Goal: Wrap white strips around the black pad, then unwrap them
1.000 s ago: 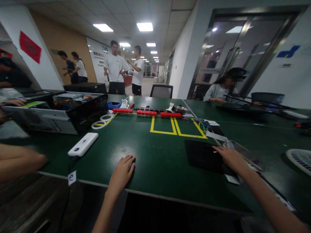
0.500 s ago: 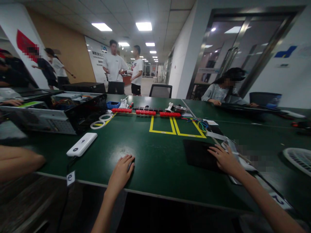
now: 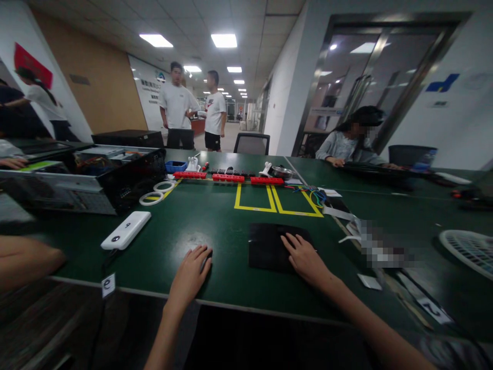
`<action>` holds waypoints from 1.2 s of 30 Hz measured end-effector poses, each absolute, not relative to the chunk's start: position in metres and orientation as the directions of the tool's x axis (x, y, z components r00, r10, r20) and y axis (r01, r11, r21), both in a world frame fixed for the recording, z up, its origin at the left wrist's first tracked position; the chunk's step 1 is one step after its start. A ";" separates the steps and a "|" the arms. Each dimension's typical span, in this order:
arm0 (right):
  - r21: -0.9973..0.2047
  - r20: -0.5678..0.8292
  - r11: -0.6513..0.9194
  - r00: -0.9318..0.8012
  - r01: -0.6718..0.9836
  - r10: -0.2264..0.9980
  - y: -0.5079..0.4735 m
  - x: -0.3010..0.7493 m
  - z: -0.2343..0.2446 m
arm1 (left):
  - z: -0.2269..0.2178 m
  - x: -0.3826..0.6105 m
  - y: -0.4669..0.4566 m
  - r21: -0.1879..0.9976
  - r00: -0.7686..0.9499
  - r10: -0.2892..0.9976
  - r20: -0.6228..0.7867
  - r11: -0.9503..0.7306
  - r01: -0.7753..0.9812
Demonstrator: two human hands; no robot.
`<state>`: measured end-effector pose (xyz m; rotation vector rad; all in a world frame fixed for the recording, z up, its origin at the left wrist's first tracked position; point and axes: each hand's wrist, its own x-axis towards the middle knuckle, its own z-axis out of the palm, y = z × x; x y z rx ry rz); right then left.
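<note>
On the green table, my left hand point(image 3: 191, 272) curls over a small dark object that looks like a computer mouse point(image 3: 206, 260), most of it hidden under the palm and fingers. A black mouse pad point(image 3: 265, 251) lies flat in front of me, right of that hand. My right hand point(image 3: 306, 257) has hold of the pad's right part, several fingers on its upper face; the thumb's grip is partly hidden. Yellow tape outlines point(image 3: 256, 209) are just beyond the pad.
Left are a white power bank point(image 3: 126, 230), white rings point(image 3: 151, 199), an opened computer case point(image 3: 108, 192) and another person's forearm point(image 3: 29, 255). Red strips point(image 3: 228, 178) run across the back. Cables point(image 3: 318, 197), a white packet point(image 3: 370, 281) and a white mesh basket point(image 3: 468, 249) lie right.
My right hand has moved left, and the mouse pad has slid left with it, away from the clutter on the right. My left hand has stayed in place.
</note>
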<state>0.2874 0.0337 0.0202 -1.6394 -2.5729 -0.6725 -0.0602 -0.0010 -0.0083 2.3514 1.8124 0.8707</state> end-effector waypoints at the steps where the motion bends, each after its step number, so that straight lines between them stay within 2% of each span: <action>1: 0.342 0.245 0.346 -0.439 0.873 0.865 0.029 0.274 0.021 | -0.008 -0.060 -0.001 0.363 0.159 0.903 0.400 -0.315 0.877; 13: 0.205 0.275 0.379 -0.425 0.902 0.862 0.005 0.182 0.021 | -0.004 -0.063 -0.007 0.224 0.385 0.863 0.328 -0.467 0.856; 19: 0.163 0.285 0.381 -0.413 0.910 0.865 0.005 0.178 0.022 | -0.003 -0.063 -0.006 0.193 0.400 0.867 0.296 -0.465 0.864; 23: 0.084 0.278 0.419 -0.425 0.904 0.861 0.008 0.187 0.025 | 0.000 -0.059 -0.007 0.175 0.384 0.879 0.282 -0.441 0.880; 26: 0.028 0.347 0.416 -0.399 0.909 0.849 0.013 0.209 0.034 | 0.003 -0.055 -0.008 0.165 0.356 0.891 0.281 -0.411 0.897; 29: 0.021 0.492 0.246 -0.224 0.969 0.842 0.019 0.247 0.049 | 0.006 -0.051 -0.008 0.156 0.322 0.904 0.281 -0.374 0.914; 31: 0.024 0.576 0.007 -0.020 1.000 0.817 0.020 0.280 0.060 | 0.007 -0.047 -0.008 0.149 0.300 0.912 0.280 -0.350 0.925; 34: 0.064 0.617 -0.338 0.229 0.939 0.753 0.018 0.331 0.068 | 0.009 -0.042 -0.007 0.139 0.269 0.922 0.279 -0.316 0.939; 36: 0.113 0.592 -0.468 0.319 0.877 0.740 0.015 0.361 0.065 | 0.010 -0.039 -0.006 0.136 0.252 0.925 0.284 -0.299 0.945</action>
